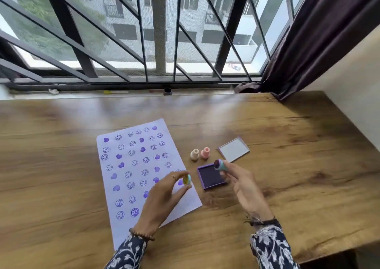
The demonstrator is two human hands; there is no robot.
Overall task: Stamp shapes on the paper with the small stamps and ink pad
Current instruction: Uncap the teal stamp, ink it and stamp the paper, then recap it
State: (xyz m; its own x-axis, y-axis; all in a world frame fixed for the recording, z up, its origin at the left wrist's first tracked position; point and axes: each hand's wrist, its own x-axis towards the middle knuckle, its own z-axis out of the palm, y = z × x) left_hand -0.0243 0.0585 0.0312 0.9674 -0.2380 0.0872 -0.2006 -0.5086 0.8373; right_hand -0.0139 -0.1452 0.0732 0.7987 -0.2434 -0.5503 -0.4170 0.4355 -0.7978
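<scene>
A white paper (131, 166) covered with several purple hearts and smiley prints lies on the wooden table (287, 166). My left hand (162, 198) holds a small yellow and teal stamp (187, 180) above the paper's right edge. My right hand (244, 186) grips a teal stamp (219, 164) with its inked purple face turned up, just over the open purple ink pad (210, 177). A cream stamp (194, 154) and a pink stamp (205, 152) stand upright behind the pad.
The ink pad's lid (234, 149) lies open to the right of the two standing stamps. A barred window runs along the table's far edge, with a dark curtain (308, 42) at the right and a wall beside it.
</scene>
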